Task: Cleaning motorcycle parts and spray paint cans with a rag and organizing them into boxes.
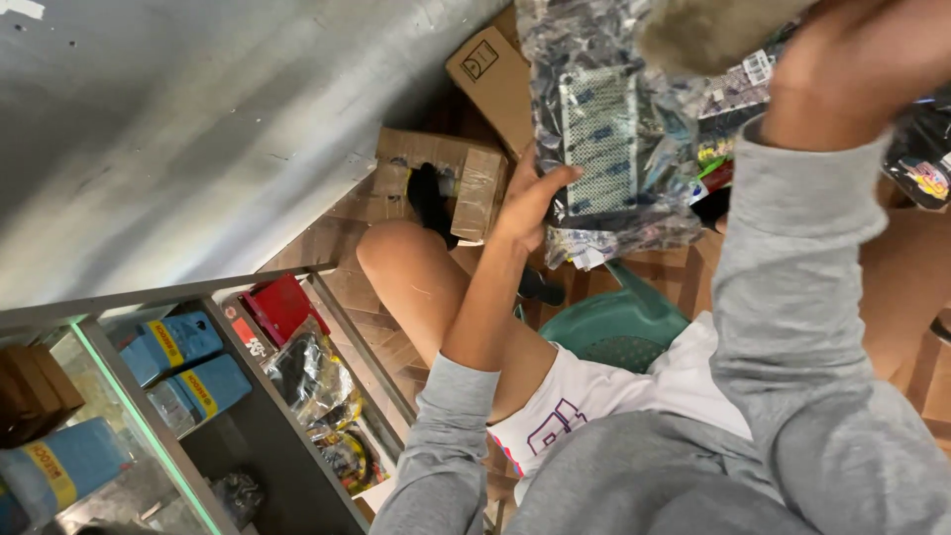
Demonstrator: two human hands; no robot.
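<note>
Currently the left hand [530, 203] has a closed grip on the lower left corner of a clear plastic packet [614, 129], thumb across the front, fingers behind; the packet has a green-patterned panel and dark printed contents, lifted up in front of the person, not resting on any surface. Right hand [852, 69] is raised at the packet's upper right, blurred and partly out of frame; looks closed around the top edge or a fuzzy beige thing [703, 30] just above it, but can't tell which, so grip state there is unclear. More bagged goods [926, 163] bunch up right of the right hand's grip. Below the left grip: the person's bare knee [406, 263], a green plastic stool [614, 327], wooden floor. Left of the left grip: a taped cardboard box [456, 183] with a dark item against it; a second brown carton [495, 84] just above and left. Well below and left: a glass display case [149, 396] holding blue boxes [183, 367], a red box [282, 307] and bagged small items [317, 381]. Progress, as a judgement: packet is already picked up and held by both hands, being handled or inspected; it is not set down anywhere yet, and the case contents and cartons look untouched.
</note>
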